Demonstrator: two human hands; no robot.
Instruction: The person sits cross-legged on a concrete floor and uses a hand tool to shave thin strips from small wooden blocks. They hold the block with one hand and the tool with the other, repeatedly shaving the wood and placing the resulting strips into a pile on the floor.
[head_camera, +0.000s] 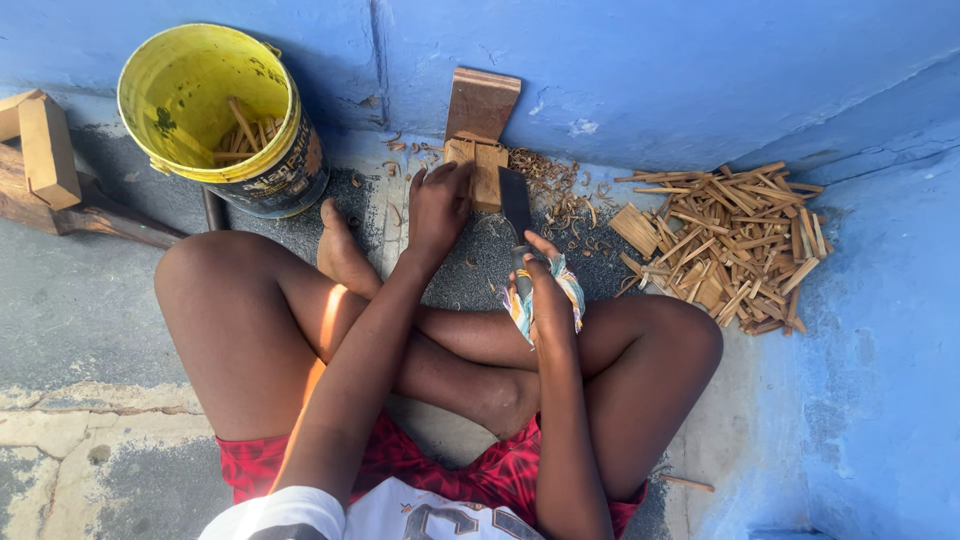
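The person sits cross-legged on the grey concrete floor (90, 300), in a corner of blue painted walls. Both arms reach straight out in front, over the folded legs.

The left hand (437, 205) lies flat on top of a small light-brown wooden block (484, 170). The fingers are spread out and press down on it. The grip is open, not wrapped around the block.

The right hand (548, 290) is closed tight around the handle of a big flat knife with a dark metal blade (516, 202). A striped cloth in yellow, blue and white (570, 285) is wound around the handle, under the fingers. The blade points up and away from the body, and its tip is just beside the block.

The block stands on the floor near the wall. It is pale, with straight edges. A darker brown wooden board (482, 103) leans on the wall right behind it. Little curly wood shavings (555, 190) lie next to it.

To the right is a heap of thin cut wooden sticks (735, 245). To the left stands a round yellow plastic bucket (190, 100) with a few sticks inside.
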